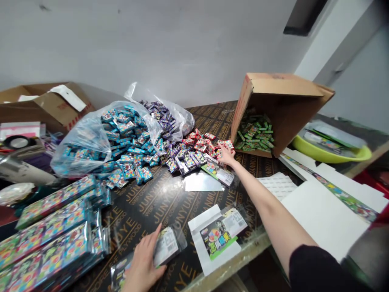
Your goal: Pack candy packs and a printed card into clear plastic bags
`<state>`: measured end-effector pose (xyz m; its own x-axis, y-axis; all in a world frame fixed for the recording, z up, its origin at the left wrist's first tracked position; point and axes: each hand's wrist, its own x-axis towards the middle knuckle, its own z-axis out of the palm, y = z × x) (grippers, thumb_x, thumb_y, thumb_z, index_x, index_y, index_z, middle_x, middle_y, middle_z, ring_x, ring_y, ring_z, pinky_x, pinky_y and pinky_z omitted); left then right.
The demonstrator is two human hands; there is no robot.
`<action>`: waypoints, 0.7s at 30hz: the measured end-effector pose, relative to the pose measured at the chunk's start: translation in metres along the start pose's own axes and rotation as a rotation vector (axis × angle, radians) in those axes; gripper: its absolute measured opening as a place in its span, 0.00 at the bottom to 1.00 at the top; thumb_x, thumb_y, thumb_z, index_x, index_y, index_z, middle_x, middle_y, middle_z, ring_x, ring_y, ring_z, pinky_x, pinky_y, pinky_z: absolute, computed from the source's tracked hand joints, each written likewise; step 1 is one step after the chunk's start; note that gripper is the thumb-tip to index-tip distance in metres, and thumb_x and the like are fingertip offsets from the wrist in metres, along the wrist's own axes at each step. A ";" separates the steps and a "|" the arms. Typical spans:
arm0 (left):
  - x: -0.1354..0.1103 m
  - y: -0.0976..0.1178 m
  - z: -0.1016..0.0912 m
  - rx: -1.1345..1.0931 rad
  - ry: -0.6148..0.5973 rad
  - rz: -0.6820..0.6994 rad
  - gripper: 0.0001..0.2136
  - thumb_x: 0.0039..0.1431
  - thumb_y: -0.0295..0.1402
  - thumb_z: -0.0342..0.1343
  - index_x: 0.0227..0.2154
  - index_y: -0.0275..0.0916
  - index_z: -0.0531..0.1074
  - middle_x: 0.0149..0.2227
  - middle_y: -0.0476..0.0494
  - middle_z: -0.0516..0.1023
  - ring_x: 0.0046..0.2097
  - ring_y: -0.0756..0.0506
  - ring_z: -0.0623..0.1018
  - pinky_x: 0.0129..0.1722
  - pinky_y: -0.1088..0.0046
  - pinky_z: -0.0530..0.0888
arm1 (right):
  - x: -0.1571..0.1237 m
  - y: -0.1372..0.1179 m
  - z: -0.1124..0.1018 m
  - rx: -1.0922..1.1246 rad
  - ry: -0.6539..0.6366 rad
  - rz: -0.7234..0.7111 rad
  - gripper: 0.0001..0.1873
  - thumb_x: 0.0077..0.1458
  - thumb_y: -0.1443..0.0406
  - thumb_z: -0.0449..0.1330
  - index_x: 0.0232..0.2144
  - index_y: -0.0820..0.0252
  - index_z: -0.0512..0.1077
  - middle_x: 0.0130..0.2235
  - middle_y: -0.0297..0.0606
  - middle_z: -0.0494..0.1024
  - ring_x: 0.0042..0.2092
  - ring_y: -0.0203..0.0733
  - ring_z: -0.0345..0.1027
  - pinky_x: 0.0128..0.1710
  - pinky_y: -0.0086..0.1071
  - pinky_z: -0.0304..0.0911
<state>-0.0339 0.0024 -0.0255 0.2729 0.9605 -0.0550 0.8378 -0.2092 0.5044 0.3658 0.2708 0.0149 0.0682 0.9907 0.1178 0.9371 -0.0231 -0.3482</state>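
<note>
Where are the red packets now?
In the head view, just right of centre, the red packets lie between the purple packets and the tipped cardboard box, with the right hand at their right edge.

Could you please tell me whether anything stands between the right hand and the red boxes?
Nothing visible does: the right hand is at the right edge of the red boxes; the open carton stands beside them.
</note>
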 end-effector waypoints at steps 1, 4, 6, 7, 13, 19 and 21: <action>-0.001 -0.002 0.002 0.002 0.003 -0.002 0.40 0.38 0.28 0.55 0.59 0.43 0.47 0.50 0.42 0.66 0.51 0.39 0.66 0.52 0.57 0.61 | 0.006 0.009 -0.003 -0.005 -0.022 -0.013 0.41 0.38 0.64 0.60 0.56 0.57 0.53 0.52 0.49 0.64 0.56 0.60 0.49 0.50 0.54 0.41; 0.001 -0.005 0.000 -0.026 0.018 -0.034 0.42 0.38 0.28 0.56 0.59 0.42 0.46 0.49 0.42 0.67 0.50 0.39 0.67 0.50 0.59 0.63 | 0.004 0.017 -0.008 0.007 -0.021 -0.075 0.40 0.36 0.62 0.62 0.54 0.59 0.57 0.49 0.48 0.68 0.52 0.57 0.55 0.51 0.52 0.42; 0.006 -0.002 -0.006 -0.060 0.041 -0.076 0.43 0.38 0.29 0.56 0.60 0.41 0.43 0.48 0.41 0.67 0.49 0.40 0.68 0.50 0.60 0.64 | -0.011 0.006 -0.010 0.052 -0.006 -0.156 0.43 0.37 0.60 0.62 0.56 0.60 0.53 0.52 0.47 0.65 0.52 0.54 0.56 0.52 0.47 0.45; 0.010 0.001 -0.010 -0.079 0.056 -0.096 0.43 0.39 0.29 0.56 0.60 0.40 0.42 0.47 0.41 0.67 0.48 0.40 0.68 0.50 0.60 0.64 | -0.022 -0.004 -0.011 0.105 -0.003 -0.233 0.44 0.39 0.59 0.62 0.57 0.60 0.50 0.54 0.47 0.62 0.53 0.52 0.57 0.52 0.44 0.48; 0.044 0.042 -0.030 -0.139 0.093 -0.037 0.47 0.38 0.33 0.60 0.60 0.41 0.38 0.48 0.40 0.66 0.48 0.40 0.68 0.49 0.60 0.63 | -0.115 -0.083 -0.014 0.365 -0.179 -0.767 0.51 0.40 0.51 0.63 0.60 0.58 0.43 0.50 0.45 0.67 0.46 0.48 0.63 0.46 0.39 0.56; 0.056 0.064 -0.036 -0.141 0.119 0.045 0.48 0.39 0.31 0.59 0.60 0.42 0.35 0.50 0.41 0.66 0.50 0.39 0.65 0.51 0.58 0.61 | -0.162 -0.112 -0.020 0.234 -0.338 -0.936 0.51 0.39 0.55 0.65 0.60 0.54 0.43 0.46 0.45 0.70 0.44 0.50 0.63 0.44 0.40 0.52; 0.054 0.063 -0.039 -0.140 0.112 0.062 0.47 0.39 0.31 0.59 0.60 0.43 0.36 0.50 0.40 0.65 0.51 0.39 0.64 0.52 0.57 0.60 | -0.163 -0.109 -0.023 0.240 -0.369 -0.945 0.50 0.40 0.57 0.65 0.60 0.53 0.43 0.48 0.45 0.69 0.46 0.49 0.63 0.45 0.40 0.50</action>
<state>0.0157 0.0484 0.0366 0.2611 0.9626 0.0727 0.7449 -0.2488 0.6190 0.2601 0.1083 0.0554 -0.8045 0.5718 0.1607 0.4591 0.7703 -0.4426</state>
